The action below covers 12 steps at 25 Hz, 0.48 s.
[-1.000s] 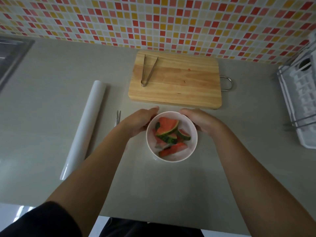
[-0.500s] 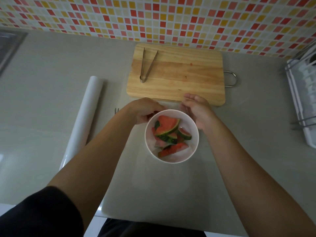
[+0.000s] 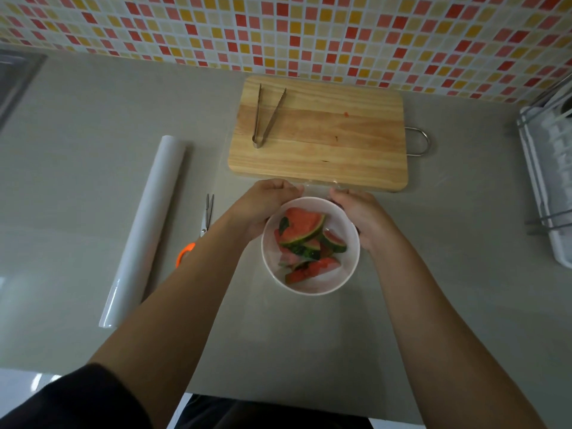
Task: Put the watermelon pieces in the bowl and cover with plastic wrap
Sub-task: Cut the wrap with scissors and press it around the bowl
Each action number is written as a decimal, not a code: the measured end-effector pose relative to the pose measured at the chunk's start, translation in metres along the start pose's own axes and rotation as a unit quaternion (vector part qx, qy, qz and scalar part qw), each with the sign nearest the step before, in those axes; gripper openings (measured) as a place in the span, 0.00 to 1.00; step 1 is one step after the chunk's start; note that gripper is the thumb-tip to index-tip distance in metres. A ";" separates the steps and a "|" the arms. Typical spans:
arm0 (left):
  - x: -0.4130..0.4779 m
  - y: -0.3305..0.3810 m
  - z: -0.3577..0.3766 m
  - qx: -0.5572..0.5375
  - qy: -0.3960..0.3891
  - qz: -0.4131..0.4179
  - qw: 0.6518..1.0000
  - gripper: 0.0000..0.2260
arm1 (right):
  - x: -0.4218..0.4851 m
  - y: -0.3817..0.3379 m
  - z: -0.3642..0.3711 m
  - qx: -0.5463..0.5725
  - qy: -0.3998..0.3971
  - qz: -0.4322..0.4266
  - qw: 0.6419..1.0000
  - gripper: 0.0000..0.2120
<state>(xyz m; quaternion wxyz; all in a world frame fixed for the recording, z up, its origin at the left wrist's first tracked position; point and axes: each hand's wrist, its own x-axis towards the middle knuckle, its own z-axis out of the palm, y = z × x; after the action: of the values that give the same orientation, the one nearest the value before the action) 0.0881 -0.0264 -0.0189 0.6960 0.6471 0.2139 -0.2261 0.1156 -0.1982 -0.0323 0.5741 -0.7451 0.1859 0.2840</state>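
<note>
A white bowl (image 3: 309, 292) stands on the grey counter and holds several red-and-green watermelon pieces (image 3: 305, 226). It sits on a clear sheet of plastic wrap (image 3: 318, 185) spread flat on the counter. The sheet's far edge glints between the bowl and the cutting board. My left hand (image 3: 266, 202) and my right hand (image 3: 356, 209) are at the bowl's far rim, one on each side. Their fingers are curled at that far edge and seem to pinch it.
A wooden cutting board (image 3: 325, 140) with metal tongs (image 3: 266, 116) lies just beyond the hands. Left of the bowl are orange-handled scissors (image 3: 205, 218) and the white wrap roll (image 3: 145, 227). A white dish rack (image 3: 554, 187) stands at the right edge, a sink (image 3: 15, 75) far left.
Both hands left the bowl's sides and moved past its far rim toward the board, closing on the wrap's far edge. The bowl stayed put.
</note>
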 end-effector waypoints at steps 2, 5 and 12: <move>-0.001 -0.002 0.006 0.028 0.026 0.015 0.999 0.12 | 0.000 0.002 0.005 0.013 0.029 0.002 1.000 0.14; -0.003 -0.003 0.008 0.038 0.050 0.018 0.998 0.13 | 0.000 0.004 0.006 0.087 0.019 0.049 0.995 0.19; -0.005 0.001 0.006 0.003 0.037 0.029 0.999 0.07 | -0.001 0.004 0.001 0.193 -0.051 0.062 0.978 0.09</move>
<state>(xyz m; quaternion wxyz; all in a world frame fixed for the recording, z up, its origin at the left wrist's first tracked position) 0.0850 -0.0322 -0.0144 0.6922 0.6629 0.2197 -0.1821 0.1126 -0.1981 -0.0347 0.6971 -0.5919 0.2535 0.3152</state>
